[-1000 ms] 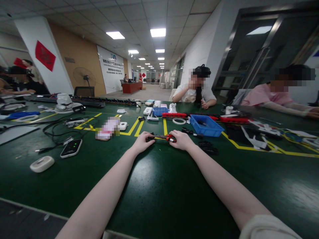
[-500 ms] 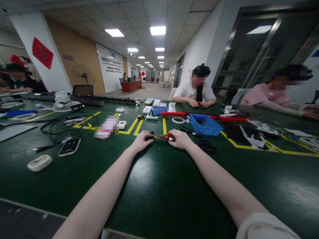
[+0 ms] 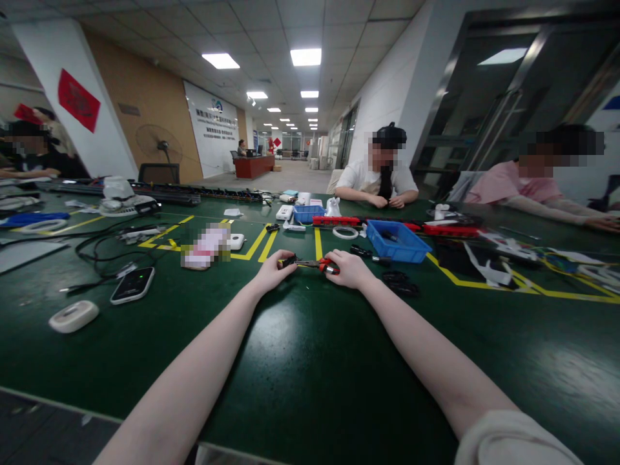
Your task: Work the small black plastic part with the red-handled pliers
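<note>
My right hand [image 3: 349,269] is closed around the red handles of a pair of pliers [image 3: 329,266], whose jaws point left. My left hand [image 3: 272,272] pinches a small black part [image 3: 289,261], too small to name, at the tip of the pliers. Both hands are low over the green table [image 3: 290,361]. To the right of my right hand lie a bundle of black cable [image 3: 400,283] and a black connector [image 3: 363,252]. Behind them stands a blue bin [image 3: 400,244] with dark items inside.
On the left lie a white oval case [image 3: 74,317], a black-faced device [image 3: 132,285], a phone [image 3: 201,248] and dark cables [image 3: 92,255]. A small blue tray [image 3: 309,214] and a white ring [image 3: 345,232] are farther back. A co-worker [image 3: 378,171] sits opposite; another [image 3: 523,181] sits right.
The whole view has shifted slightly. Both hands keep their hold on the pliers and the small black part, with hardly any movement between them.
</note>
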`<state>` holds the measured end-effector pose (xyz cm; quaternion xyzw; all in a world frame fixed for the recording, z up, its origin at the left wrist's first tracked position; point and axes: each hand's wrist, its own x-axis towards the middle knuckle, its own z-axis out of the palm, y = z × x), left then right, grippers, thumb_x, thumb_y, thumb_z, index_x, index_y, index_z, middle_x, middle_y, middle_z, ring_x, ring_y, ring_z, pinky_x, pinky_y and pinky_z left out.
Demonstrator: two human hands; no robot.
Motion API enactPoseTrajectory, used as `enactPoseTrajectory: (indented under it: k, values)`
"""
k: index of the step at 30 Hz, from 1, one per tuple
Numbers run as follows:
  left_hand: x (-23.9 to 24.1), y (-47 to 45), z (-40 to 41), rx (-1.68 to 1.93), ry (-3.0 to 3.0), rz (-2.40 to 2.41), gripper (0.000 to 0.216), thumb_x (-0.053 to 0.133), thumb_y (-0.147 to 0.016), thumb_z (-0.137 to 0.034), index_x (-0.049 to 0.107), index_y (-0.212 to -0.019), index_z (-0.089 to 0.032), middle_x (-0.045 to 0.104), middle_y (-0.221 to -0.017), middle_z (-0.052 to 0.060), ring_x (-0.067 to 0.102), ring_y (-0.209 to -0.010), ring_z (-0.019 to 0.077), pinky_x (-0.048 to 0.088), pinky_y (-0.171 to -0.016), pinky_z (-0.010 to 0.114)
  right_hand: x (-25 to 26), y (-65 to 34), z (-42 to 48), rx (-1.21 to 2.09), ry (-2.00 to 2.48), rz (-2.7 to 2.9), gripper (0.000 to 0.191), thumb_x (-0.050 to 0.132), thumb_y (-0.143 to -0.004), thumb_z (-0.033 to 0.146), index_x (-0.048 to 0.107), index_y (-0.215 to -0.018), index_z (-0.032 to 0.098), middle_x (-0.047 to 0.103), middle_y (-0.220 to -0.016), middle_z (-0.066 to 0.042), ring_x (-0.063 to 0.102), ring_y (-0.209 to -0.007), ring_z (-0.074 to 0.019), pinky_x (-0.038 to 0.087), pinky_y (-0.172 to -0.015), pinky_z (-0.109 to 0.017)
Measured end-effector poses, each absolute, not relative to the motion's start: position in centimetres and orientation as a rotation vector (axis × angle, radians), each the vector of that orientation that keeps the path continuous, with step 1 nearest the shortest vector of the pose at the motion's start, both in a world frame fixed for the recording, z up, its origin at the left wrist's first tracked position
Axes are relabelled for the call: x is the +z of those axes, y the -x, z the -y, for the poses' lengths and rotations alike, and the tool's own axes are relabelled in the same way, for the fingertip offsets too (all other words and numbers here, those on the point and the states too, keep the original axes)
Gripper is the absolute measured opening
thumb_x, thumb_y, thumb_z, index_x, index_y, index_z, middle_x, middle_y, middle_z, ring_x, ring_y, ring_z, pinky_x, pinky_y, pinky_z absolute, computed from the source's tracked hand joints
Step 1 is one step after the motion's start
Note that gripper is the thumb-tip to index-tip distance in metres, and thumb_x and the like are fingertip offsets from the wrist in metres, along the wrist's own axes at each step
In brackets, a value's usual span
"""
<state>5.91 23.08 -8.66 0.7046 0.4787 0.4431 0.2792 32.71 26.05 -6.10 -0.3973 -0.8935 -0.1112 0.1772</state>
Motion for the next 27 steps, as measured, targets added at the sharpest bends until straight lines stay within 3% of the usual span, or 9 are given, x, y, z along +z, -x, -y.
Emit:
enactPoseTrajectory:
  k: [7, 16, 24, 27]
  values:
    - [-8.81, -5.89, -23.39, 1.166, -1.904, -1.323, 0.028, 0.055, -0.088, -0.025, 0.068, -0.11, -0.015, 0.071, -0.098, 0.006, 0.06, -0.07, 0.0134, 0.05, -0.068, 0.026, -6.19, -32.65, -26.13, -0.351, 1.119, 2.54, 0.034, 0.06, -0.082, 0.037, 0.06, -0.111, 0.019, 0.065, -0.106, -0.008, 0.061, -0.095, -0.0226, 0.046, -0.08, -0.031]
    - [-8.91, -5.87, -23.84, 1.129, -1.961, -1.397, 0.024, 0.051, -0.091, -0.022, 0.072, -0.1, -0.017, 0.072, -0.103, 0.006, 0.065, -0.095, 0.0189, 0.049, -0.092, 0.03, -6.17, -32.57, -26.11, -0.38, 1.117, 2.546, 0.033, 0.059, -0.083, 0.037, 0.06, -0.111, 0.019, 0.065, -0.107, -0.009, 0.061, -0.094, -0.0223, 0.045, -0.079, -0.031]
    - [-9.05, -5.71, -23.6, 1.095, -2.03, -1.41, 0.026, 0.063, -0.085, -0.03, 0.072, -0.105, -0.016, 0.068, -0.104, 0.008, 0.064, -0.089, 0.0196, 0.052, -0.084, 0.033, -6.21, -32.6, -26.12, -0.399, 1.136, 2.536, 0.035, 0.06, -0.082, 0.038, 0.06, -0.111, 0.019, 0.065, -0.107, -0.008, 0.06, -0.094, -0.0224, 0.045, -0.079, -0.031]
    - [-9.02, -5.71, -23.39, 1.073, -2.078, -1.373, 0.033, 0.072, -0.078, -0.03, 0.071, -0.108, -0.016, 0.066, -0.109, 0.008, 0.064, -0.094, 0.0204, 0.053, -0.088, 0.034, -6.17, -32.58, -26.07, -0.405, 1.145, 2.533, 0.035, 0.061, -0.082, 0.038, 0.061, -0.111, 0.019, 0.065, -0.107, -0.008, 0.06, -0.095, -0.0226, 0.045, -0.08, -0.031]
